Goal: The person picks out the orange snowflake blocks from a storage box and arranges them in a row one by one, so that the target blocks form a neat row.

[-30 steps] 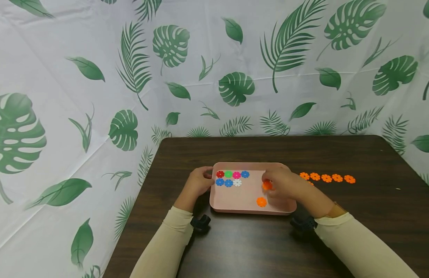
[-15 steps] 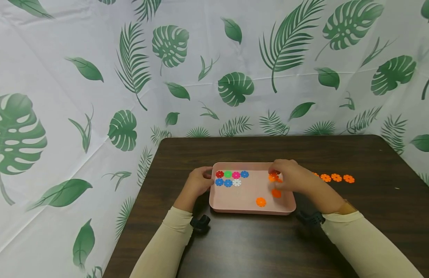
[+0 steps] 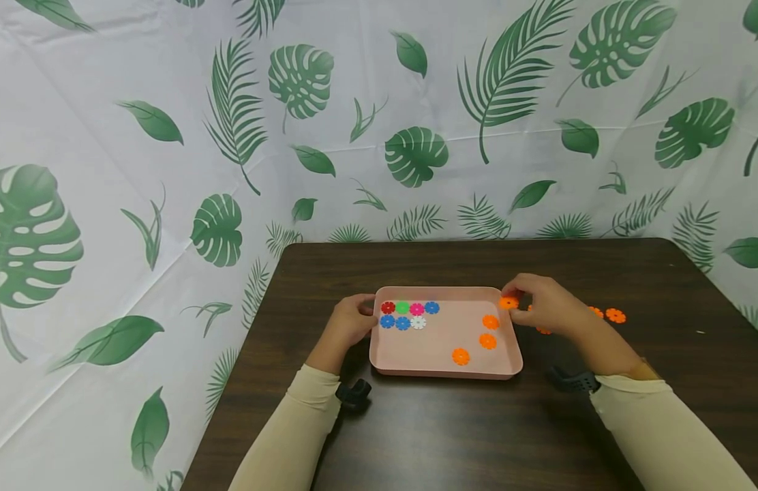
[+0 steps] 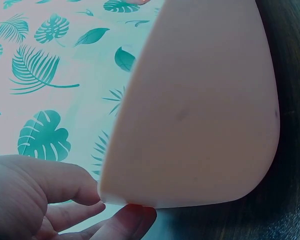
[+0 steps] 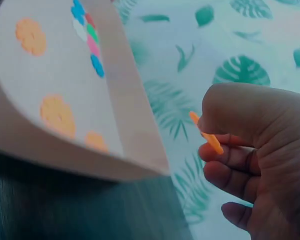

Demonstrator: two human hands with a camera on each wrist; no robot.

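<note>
A pink tray (image 3: 422, 349) lies on the table, its left rim gripped by my left hand (image 3: 348, 324). In the left wrist view the thumb and fingers (image 4: 132, 222) sit at a corner of the tray (image 4: 190, 110). At the tray's right rim, my right hand (image 3: 547, 303) pinches an orange flower-shaped disc (image 3: 508, 303) between thumb and fingers. The right wrist view shows this disc (image 5: 207, 135) edge-on, clear of the tray. Inside the tray, three orange discs (image 3: 487, 341) lie at the right. Red, green, pink, blue and white discs (image 3: 418, 322) form two rows at upper left.
Several more orange discs (image 3: 615, 316) lie on the dark wooden table (image 3: 440, 436) right of the tray, some partly hidden by the right hand. A white cloth with green leaves (image 3: 354, 191) hangs behind the table.
My right hand has moved right from inside the tray to its right rim, carrying an orange disc. Two orange discs near the tray's right side are now uncovered. The left hand stays put.
</note>
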